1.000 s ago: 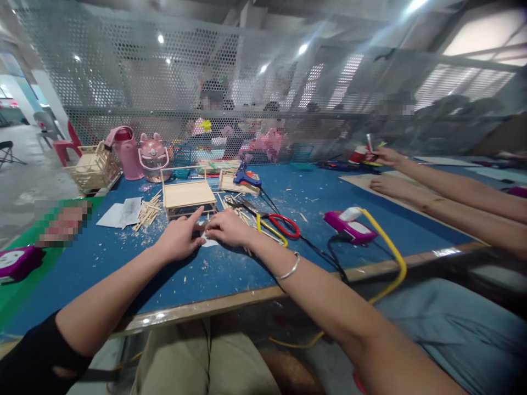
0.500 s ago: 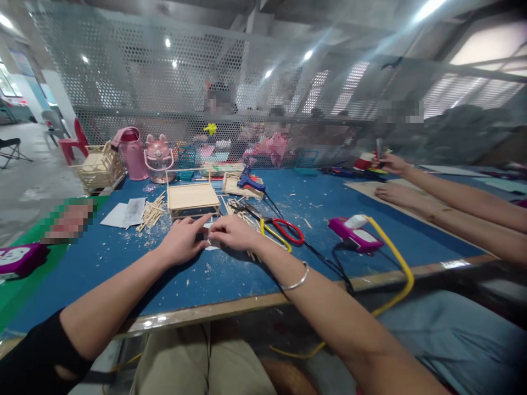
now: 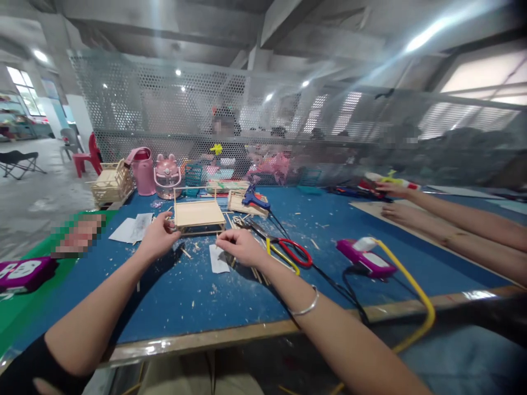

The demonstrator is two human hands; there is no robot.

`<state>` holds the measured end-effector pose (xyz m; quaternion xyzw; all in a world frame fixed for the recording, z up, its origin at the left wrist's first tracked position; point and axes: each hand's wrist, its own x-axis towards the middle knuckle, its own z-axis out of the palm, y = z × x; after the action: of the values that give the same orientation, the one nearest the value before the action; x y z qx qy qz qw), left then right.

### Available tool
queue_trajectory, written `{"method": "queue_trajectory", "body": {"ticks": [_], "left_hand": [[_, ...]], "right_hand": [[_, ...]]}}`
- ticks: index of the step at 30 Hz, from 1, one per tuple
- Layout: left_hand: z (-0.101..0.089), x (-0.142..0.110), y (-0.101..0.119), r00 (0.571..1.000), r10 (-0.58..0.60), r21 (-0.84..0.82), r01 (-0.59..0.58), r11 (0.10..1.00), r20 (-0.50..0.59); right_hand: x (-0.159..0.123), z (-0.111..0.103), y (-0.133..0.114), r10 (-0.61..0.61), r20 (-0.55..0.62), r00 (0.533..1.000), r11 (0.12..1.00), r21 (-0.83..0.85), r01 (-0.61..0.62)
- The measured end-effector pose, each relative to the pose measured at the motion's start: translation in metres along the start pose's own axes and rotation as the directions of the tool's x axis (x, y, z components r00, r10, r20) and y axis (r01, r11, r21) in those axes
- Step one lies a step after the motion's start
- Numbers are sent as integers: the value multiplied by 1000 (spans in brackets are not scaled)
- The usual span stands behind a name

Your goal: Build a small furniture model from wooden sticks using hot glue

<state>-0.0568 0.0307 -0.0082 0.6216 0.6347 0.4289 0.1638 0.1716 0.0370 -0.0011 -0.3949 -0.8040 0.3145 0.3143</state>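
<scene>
My left hand [image 3: 160,237] is at the left end of a small wooden model [image 3: 200,214], a flat slatted panel on a stick frame; its curled fingers and thumb close round the near left corner. My right hand [image 3: 242,248] is pinched above a small white paper [image 3: 219,260] in front of the model. What looks like a short thin wooden stick pokes out at its fingertips, mostly hidden. Loose wooden sticks lie beneath and behind my right hand. Scissors [image 3: 294,252] with red and yellow handles lie beside my right wrist.
A blue glue gun [image 3: 255,198] rests on a wooden piece behind. White papers [image 3: 132,227] lie left. A purple device [image 3: 366,260] with a yellow cable sits right. Pink bottles [image 3: 168,175] and a stick structure [image 3: 110,186] stand back left. A co-worker's hands [image 3: 397,200] are at right.
My left hand has moved left, away from my right hand, to the model's corner. The white paper is more exposed. The view has tilted up slightly. The co-worker's far hand has lowered.
</scene>
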Motion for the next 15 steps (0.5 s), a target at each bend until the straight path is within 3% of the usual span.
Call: {"method": "queue_trajectory", "body": {"ticks": [3,7,11,15], "left_hand": [[11,1,-5,999,47,-64,-47,997,-7],[24,-13,9,998,-28,-134,35,990,53],[28,-25,19,993,50,-137,-36,990,103],[28,-23,17,993,37,-184,-16,983,110]], "right_hand": [[1,0,0,-12,-4,1000,999,-39,12],[12,-3,-13,-67,-19,998,994,-86,65],[36,-1,-30,-197,38,980,967,-158,201],[57,11,-32,-270,120,955,941,-177,288]]}}
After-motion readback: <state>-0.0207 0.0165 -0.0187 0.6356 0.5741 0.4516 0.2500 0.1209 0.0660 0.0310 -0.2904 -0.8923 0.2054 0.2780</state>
